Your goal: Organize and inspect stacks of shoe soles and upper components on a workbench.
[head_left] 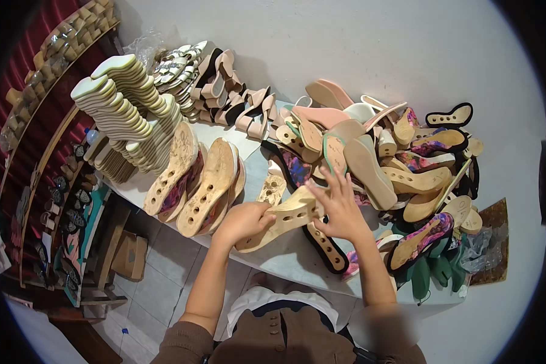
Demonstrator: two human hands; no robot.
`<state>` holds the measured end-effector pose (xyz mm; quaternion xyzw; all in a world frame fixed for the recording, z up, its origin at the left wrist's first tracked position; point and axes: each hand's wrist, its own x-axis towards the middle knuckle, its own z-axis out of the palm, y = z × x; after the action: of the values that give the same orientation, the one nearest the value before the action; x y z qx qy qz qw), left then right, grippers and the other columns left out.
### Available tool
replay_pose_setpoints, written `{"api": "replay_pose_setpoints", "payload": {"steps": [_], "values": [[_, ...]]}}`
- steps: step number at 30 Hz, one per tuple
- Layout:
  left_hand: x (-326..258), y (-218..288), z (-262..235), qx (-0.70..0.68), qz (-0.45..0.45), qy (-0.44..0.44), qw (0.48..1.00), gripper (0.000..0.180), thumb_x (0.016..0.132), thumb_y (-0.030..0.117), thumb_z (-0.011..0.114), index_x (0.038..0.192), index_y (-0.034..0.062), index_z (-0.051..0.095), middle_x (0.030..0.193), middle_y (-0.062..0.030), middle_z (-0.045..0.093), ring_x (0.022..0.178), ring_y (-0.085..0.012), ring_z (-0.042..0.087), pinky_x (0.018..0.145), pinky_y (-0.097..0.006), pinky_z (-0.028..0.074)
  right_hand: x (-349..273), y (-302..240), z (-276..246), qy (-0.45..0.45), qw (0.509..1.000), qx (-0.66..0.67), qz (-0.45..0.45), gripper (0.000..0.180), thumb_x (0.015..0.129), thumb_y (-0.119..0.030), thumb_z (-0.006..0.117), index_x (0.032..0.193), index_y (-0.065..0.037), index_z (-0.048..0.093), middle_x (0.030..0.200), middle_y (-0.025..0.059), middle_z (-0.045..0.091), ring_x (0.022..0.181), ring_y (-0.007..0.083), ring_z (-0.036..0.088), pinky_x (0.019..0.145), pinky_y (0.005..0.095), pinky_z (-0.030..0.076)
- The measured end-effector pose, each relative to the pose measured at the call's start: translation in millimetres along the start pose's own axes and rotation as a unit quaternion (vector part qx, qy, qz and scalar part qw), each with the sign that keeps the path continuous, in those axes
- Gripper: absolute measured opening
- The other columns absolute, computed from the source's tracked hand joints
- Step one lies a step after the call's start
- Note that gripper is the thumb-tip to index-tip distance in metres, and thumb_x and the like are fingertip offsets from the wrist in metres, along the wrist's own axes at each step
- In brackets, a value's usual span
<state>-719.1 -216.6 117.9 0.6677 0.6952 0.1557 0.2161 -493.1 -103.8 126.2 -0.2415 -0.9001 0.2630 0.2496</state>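
Note:
A pale wooden shoe sole (pixel 280 223) with a row of round holes is held above the table's front edge. My left hand (pixel 244 223) grips its near left end, thumb on top. At the other end, my right hand (pixel 344 205) has its thumb and fingers around the sole, the fingers partly spread. Behind it lies another wooden sole (pixel 272 189) with holes. Under my right hand is a black-edged sole (pixel 326 247) with holes. Left of my hands stand two stacks of soles with holes, the nearer stack (pixel 208 191) and the farther stack (pixel 175 165).
A mixed pile of wedge soles (pixel 370 170) covers the table's right side, with green pieces (pixel 428 276) at its front. Tall stacks of cream soles (pixel 118 118) stand at the left. Finished pink-beige sandals (pixel 255 115) sit against the wall. Shelves of footwear (pixel 73 200) are farther left.

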Motion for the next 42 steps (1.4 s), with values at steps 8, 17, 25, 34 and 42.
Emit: {"api": "replay_pose_setpoints", "payload": {"steps": [8,17,25,34,42], "values": [[22.5,10.9,-5.3,0.097,0.194,0.038,0.976,0.026,0.08,0.03,0.059,0.081,0.0041,0.058,0.074,-0.0142,0.062,0.074,-0.0324,0.061,0.064,-0.043,0.046,-6.4,-18.4,23.1,-0.08,0.986,-0.146,-0.027,0.061,0.066,-0.025,0.073,0.121,-0.015,0.05,0.114,0.0082,0.054,0.108,0.0268,0.049,0.094,0.0422,0.038],[22.9,20.5,-33.8,0.197,0.297,0.028,0.934,0.032,0.078,0.027,0.063,0.102,0.0071,0.057,0.095,-0.0094,0.061,0.096,-0.0259,0.056,0.081,-0.039,0.042,-4.3,-31.3,24.8,-0.033,0.996,-0.078,0.031,0.053,0.067,-0.027,0.071,0.114,-0.01,0.054,0.108,0.0126,0.057,0.105,0.0323,0.049,0.089,0.0425,0.04],[-22.6,-6.5,-20.6,-0.117,0.203,0.275,0.933,0.045,0.084,0.019,0.056,0.125,0.0033,0.044,0.126,-0.0191,0.045,0.116,-0.0359,0.044,0.097,-0.042,0.035,2.7,-8.9,86.1,0.097,0.853,0.426,0.285,0.048,0.09,-0.029,0.053,0.126,-0.001,0.042,0.114,0.0108,0.056,0.102,0.0168,0.054,0.087,0.0306,0.042],[-52.8,-36.8,36.9,-0.199,0.135,0.126,0.962,0.096,0.069,0.036,0.075,0.138,-0.0018,0.021,0.136,-0.0241,0.034,0.128,-0.0357,0.033,0.104,-0.04,0.029,36.9,-40.6,138.0,0.071,0.814,0.424,0.391,0.048,0.096,-0.032,0.039,0.126,0.005,0.038,0.112,0.0125,0.056,0.098,0.0156,0.056,0.084,0.028,0.043],[-55.9,-50.5,46.7,-0.176,0.131,0.168,0.961,0.092,0.061,0.026,0.081,0.133,0.0003,0.03,0.133,-0.0244,0.04,0.119,-0.035,0.046,0.095,-0.039,0.041,37.4,-46.9,145.1,0.029,0.822,0.411,0.393,0.045,0.096,-0.033,0.039,0.124,0.003,0.041,0.11,0.0106,0.058,0.095,0.0141,0.057,0.08,0.0275,0.045]]}}
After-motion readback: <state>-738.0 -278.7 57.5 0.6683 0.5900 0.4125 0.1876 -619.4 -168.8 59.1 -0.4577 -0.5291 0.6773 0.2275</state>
